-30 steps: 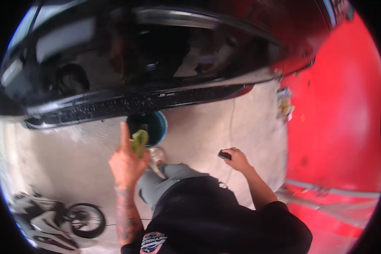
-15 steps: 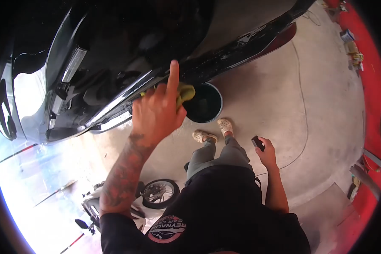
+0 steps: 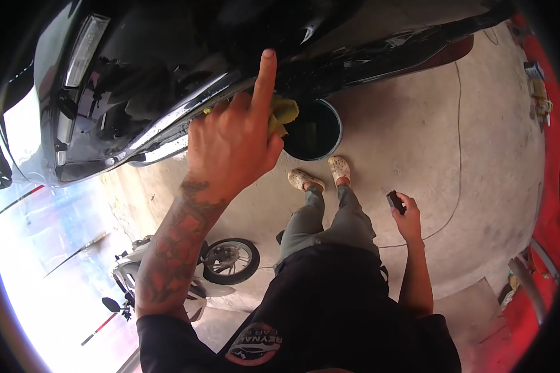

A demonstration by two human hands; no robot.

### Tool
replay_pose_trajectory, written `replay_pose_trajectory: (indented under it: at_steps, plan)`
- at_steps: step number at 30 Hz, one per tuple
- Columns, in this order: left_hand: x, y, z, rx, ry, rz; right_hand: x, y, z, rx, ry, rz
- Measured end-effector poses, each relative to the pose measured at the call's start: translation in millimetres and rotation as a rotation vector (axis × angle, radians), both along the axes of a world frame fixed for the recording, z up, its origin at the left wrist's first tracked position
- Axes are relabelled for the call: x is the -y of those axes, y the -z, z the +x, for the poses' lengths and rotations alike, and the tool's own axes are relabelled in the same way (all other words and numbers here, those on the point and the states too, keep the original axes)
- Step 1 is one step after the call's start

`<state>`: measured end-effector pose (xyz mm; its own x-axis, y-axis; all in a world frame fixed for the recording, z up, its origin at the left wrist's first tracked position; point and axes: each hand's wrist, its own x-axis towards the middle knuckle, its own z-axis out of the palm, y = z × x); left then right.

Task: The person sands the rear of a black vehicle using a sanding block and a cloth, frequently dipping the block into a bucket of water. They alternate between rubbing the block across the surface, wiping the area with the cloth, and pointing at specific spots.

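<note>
My left hand is closed over a yellow cloth, with the index finger stretched out toward the glossy black car body. The cloth bunches out beside the thumb, and its other folds are hidden under the palm. A chrome trim strip runs along the car's lower side, just beyond the knuckles. Lower down on the other side, my right hand grips a small dark block, held away from the car above the floor.
A dark round bucket stands beneath the car's edge, near my light clogs. A motorcycle wheel is at lower left. A thin cable crosses the concrete floor. Small containers line the red area at right.
The view has shifted, so the car and bucket sit higher. My left index finger reaches further up over the car body. Both hands keep hold of the cloth and the block.
</note>
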<state>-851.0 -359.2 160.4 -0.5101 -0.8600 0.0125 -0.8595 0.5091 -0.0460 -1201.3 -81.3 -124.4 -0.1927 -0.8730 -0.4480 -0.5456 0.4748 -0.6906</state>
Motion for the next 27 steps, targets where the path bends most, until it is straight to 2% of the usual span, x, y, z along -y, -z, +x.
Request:
replay_pose_trajectory:
  at_steps: [6, 12, 16, 18, 21, 24, 27]
  plan:
    - [11, -12, 2, 0.055, -0.113, 0.036, 30, -5, 25, 0.016, -0.055, 0.015]
    - [15, 3, 9, 0.052, 0.008, -0.013, 38, -3, 38, 0.017, -0.103, 0.016]
    - [19, 4, 10, 0.053, -0.037, 0.005, 37, -1, 38, 0.001, -0.119, 0.033]
    - [22, 0, 9, 0.061, -0.08, 0.028, 37, 0, 36, -0.005, -0.121, 0.039]
    - [28, -5, 5, -0.089, -0.059, -0.026, 37, 2, 32, -0.009, -0.117, 0.044]
    - [40, -29, -3, -0.012, -0.024, -0.095, 38, 2, 30, -0.01, -0.116, 0.048]
    - [42, -27, -8, 0.012, -0.15, -0.043, 40, 2, 31, -0.008, -0.116, 0.048]
